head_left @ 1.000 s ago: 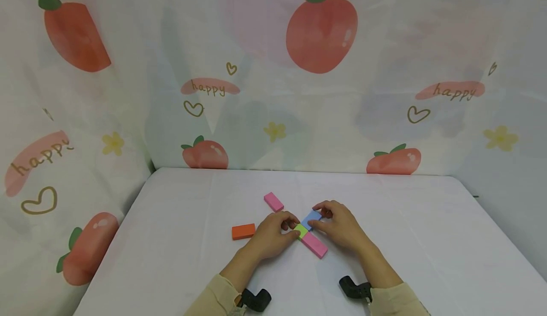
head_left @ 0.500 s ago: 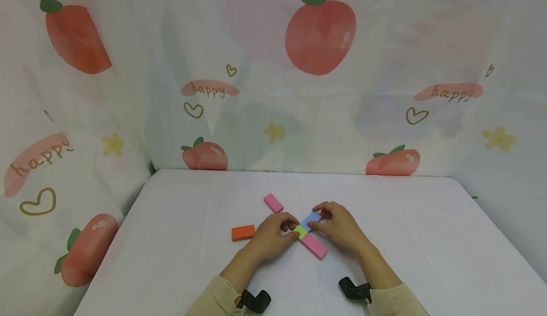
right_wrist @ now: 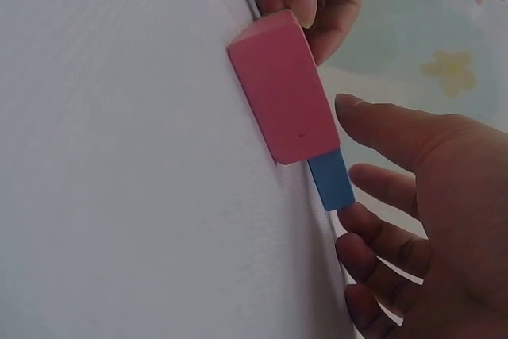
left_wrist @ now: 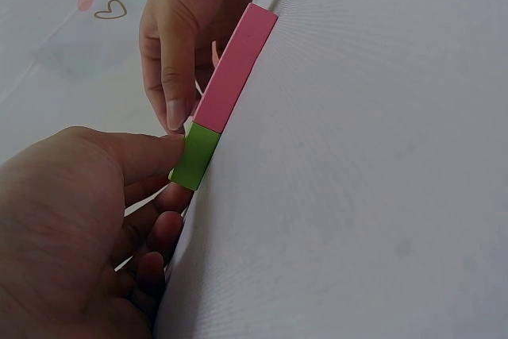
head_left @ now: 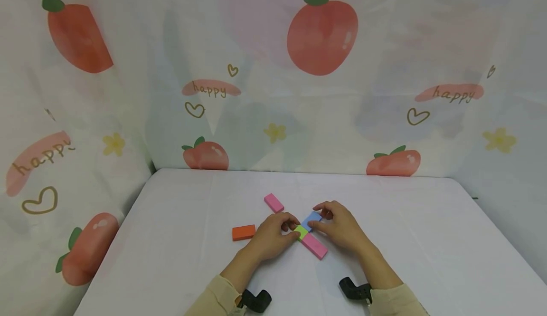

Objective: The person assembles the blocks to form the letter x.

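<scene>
Three blocks lie end to side on the white table: a green block (head_left: 301,231), a blue block (head_left: 311,220) behind it, and a pink block (head_left: 315,246) running toward the near right. My left hand (head_left: 270,236) pinches the green block between thumb and fingers. On the blue block, my right hand (head_left: 343,226) has its thumb at the near side and fingertips at the far end. The left wrist view shows the green block (left_wrist: 195,156) against the end of the pink block (left_wrist: 238,69). In the right wrist view, the blue block (right_wrist: 331,180) shows partly behind the pink one (right_wrist: 282,89).
Another pink block (head_left: 274,202) lies behind my left hand, and an orange block (head_left: 243,232) lies to its left. The white tabletop (head_left: 427,230) reaches back to a printed cloth backdrop (head_left: 256,116). Black camera mounts (head_left: 355,289) sit at both wrists.
</scene>
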Demonstrator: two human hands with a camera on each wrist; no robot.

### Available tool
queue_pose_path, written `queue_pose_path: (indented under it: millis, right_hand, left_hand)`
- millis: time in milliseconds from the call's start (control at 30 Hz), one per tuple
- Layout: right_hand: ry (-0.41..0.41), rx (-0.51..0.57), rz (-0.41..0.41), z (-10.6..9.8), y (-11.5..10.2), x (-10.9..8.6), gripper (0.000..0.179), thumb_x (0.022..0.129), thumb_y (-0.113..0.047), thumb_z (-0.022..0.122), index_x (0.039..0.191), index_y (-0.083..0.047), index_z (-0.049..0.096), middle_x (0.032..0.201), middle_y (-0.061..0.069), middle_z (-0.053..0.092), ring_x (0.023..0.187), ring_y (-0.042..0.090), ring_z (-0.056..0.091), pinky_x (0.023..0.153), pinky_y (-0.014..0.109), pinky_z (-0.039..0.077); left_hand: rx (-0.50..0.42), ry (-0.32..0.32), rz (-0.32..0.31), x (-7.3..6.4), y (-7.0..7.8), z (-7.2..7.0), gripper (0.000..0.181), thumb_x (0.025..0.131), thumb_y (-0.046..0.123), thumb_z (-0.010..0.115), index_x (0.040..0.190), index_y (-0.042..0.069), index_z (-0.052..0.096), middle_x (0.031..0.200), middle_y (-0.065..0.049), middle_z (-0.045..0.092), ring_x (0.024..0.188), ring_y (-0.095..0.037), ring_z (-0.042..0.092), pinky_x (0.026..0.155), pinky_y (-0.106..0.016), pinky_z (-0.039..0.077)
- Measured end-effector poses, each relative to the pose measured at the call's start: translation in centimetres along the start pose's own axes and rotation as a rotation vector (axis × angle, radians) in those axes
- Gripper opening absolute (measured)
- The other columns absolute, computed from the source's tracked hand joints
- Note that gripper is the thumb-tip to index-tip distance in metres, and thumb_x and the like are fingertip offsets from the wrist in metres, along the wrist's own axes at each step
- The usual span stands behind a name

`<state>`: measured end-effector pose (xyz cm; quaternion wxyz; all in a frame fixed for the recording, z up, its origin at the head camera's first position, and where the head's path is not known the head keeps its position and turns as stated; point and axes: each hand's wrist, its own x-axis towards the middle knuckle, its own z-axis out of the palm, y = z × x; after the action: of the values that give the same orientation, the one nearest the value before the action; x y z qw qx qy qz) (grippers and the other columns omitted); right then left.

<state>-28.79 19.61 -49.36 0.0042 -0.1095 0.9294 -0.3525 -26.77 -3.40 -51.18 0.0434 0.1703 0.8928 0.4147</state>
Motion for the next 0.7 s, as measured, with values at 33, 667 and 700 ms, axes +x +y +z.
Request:
queue_pose_path:
  millis: [33, 667, 700]
  right_hand:
    - [-0.002, 0.002, 0.001, -0.01, 0.00, 0.01, 0.044, 0.088, -0.037, 0.082, 0.123, -0.014, 0.070, 0.104, 0.003, 0.062, 0.098, 0.019, 0.056, 0.083, 0.036, 0.048]
    - [-0.003, -0.013, -0.015, -0.49, -0.29, -0.05, 0.046, 0.089, -0.034, 0.082, 0.128, -0.015, 0.069, 0.117, 0.006, 0.063, 0.107, 0.024, 0.058, 0.084, 0.035, 0.048]
    - [-0.001, -0.012, -0.015, -0.53, -0.34, -0.05, 0.046, 0.089, -0.033, 0.082, 0.128, -0.015, 0.069, 0.118, 0.007, 0.063, 0.107, 0.024, 0.059, 0.085, 0.035, 0.048]
  left_hand:
    - [0.000, 0.000, 0.000, -0.02, -0.01, -0.02, 0.019, 0.097, 0.031, 0.073, 0.115, 0.026, 0.070, 0.099, 0.013, 0.063, 0.095, -0.006, 0.054, 0.084, -0.025, 0.048]
    - [0.008, 0.003, 0.010, 0.22, -0.29, 0.08, 0.019, 0.097, 0.031, 0.073, 0.115, 0.026, 0.070, 0.099, 0.015, 0.063, 0.093, -0.005, 0.053, 0.082, -0.025, 0.046]
    - [0.011, 0.007, 0.012, 0.24, -0.31, 0.07, 0.019, 0.097, 0.030, 0.073, 0.115, 0.026, 0.071, 0.098, 0.015, 0.063, 0.093, -0.005, 0.053, 0.082, -0.025, 0.046]
